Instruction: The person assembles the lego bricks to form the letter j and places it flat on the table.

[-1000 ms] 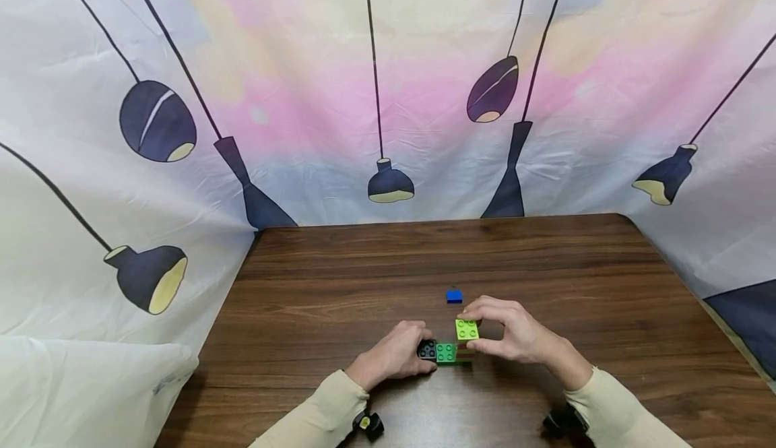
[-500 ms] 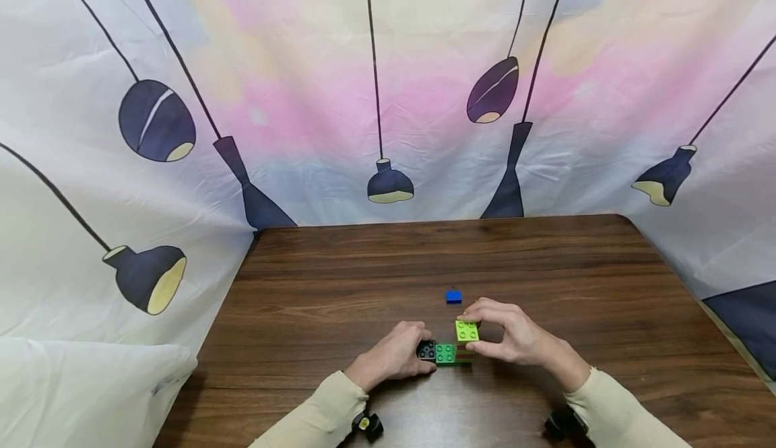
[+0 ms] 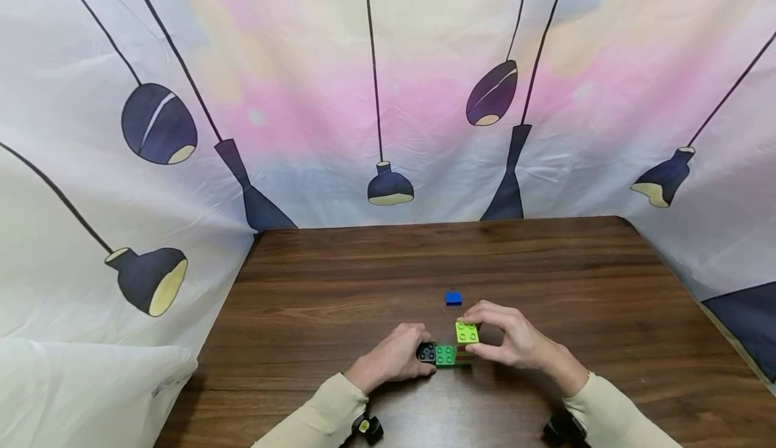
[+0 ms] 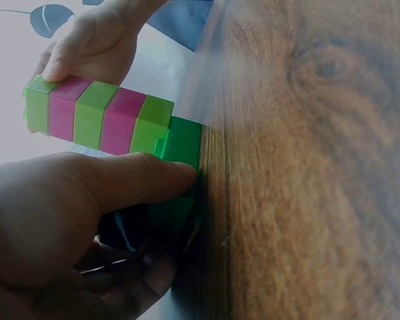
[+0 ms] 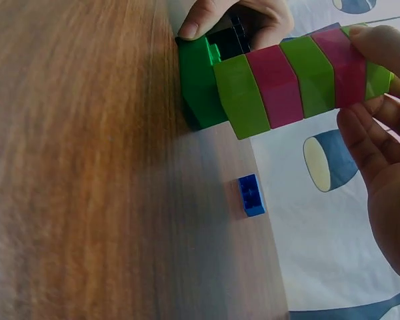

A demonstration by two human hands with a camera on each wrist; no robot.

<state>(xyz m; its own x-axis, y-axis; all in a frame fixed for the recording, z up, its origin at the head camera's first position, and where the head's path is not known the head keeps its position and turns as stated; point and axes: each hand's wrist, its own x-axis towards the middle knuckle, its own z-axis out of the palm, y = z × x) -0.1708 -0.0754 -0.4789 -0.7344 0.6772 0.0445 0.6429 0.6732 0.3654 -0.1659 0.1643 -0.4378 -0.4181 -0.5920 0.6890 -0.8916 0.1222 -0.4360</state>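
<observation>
On the table, my left hand grips a low build of toy building bricks, a black brick on top of a longer green brick. Its thumb presses the green brick's side in the left wrist view. A tower of alternating lime and magenta bricks rises from the right end of the green brick. My right hand pinches the tower near its top, thumb and fingers on opposite sides of the uppermost lime brick. In the right wrist view the tower's lowest lime brick juts past the green brick's edge.
A single blue brick lies on the wooden table beyond the tower. White cloth hangs along the left, and a curtain printed with lamps closes off the back.
</observation>
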